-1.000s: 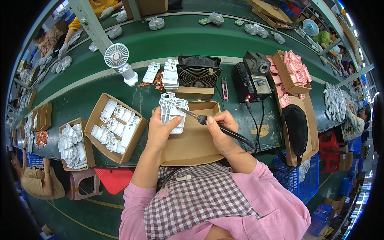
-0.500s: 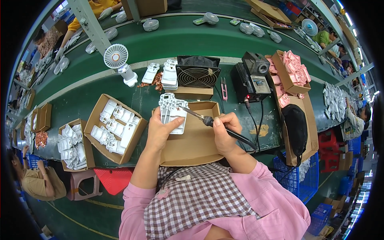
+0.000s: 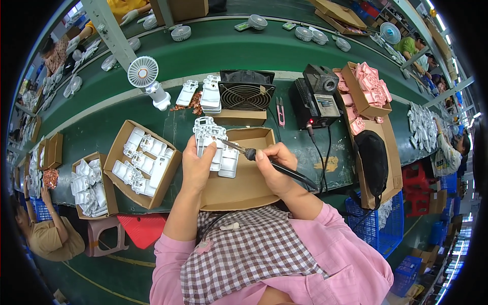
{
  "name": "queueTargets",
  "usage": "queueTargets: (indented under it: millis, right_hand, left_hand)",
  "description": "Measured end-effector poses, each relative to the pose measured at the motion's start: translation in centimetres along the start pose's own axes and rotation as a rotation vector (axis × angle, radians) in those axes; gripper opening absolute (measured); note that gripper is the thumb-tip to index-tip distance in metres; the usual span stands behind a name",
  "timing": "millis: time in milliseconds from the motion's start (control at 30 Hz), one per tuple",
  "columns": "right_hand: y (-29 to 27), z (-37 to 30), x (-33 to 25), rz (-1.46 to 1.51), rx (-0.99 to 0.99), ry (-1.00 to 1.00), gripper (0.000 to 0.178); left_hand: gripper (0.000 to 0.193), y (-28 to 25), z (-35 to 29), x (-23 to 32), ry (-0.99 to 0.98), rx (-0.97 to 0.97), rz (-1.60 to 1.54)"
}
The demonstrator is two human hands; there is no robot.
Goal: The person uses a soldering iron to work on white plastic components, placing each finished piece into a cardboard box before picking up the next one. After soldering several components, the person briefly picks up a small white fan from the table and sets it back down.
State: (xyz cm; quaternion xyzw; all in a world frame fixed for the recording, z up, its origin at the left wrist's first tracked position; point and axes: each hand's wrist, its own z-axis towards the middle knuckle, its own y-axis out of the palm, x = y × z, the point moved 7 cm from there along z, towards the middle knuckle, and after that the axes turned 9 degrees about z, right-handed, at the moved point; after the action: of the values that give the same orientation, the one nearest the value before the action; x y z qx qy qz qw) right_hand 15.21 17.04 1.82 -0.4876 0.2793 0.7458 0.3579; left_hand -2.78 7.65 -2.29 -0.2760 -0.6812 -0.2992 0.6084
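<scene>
My left hand (image 3: 195,165) is closed round white plastic housings (image 3: 206,129), thumb on top, held over a shallow cardboard tray (image 3: 244,193). Another white housing part (image 3: 229,165) shows just right of the thumb, partly covered; whether it is gripped too I cannot tell. In my right hand (image 3: 277,165) is a soldering iron (image 3: 250,153) with a black handle, held like a pen. Its metal tip meets the upper housing near a small copper-coloured spot.
Beyond the tray stand a black fan (image 3: 246,96), pink-handled snips (image 3: 280,112) and a black soldering station (image 3: 320,99). Boxes of white housings (image 3: 144,162) lie left, pink parts (image 3: 371,86) right. Copper pieces (image 3: 195,104) lie by a white stack (image 3: 211,94). A conveyor (image 3: 203,53) runs behind.
The iron's tip has moved from the housing's upper right edge to lower on its face. A second white part now shows more at the lower right. The whole view has shifted slightly.
</scene>
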Motion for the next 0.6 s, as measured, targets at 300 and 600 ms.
queueTargets:
  millis: [300,600]
  right_hand:
    - [0.38,0.28,0.12,0.015,-0.002,0.0,0.013]
    - [0.52,0.34,0.15,0.004,0.0,0.009,0.013]
  left_hand:
    - [0.018,0.01,-0.1,0.29,0.022,0.013,0.041]
    - [0.018,-0.08,-0.16,0.39,0.025,0.018,0.069]
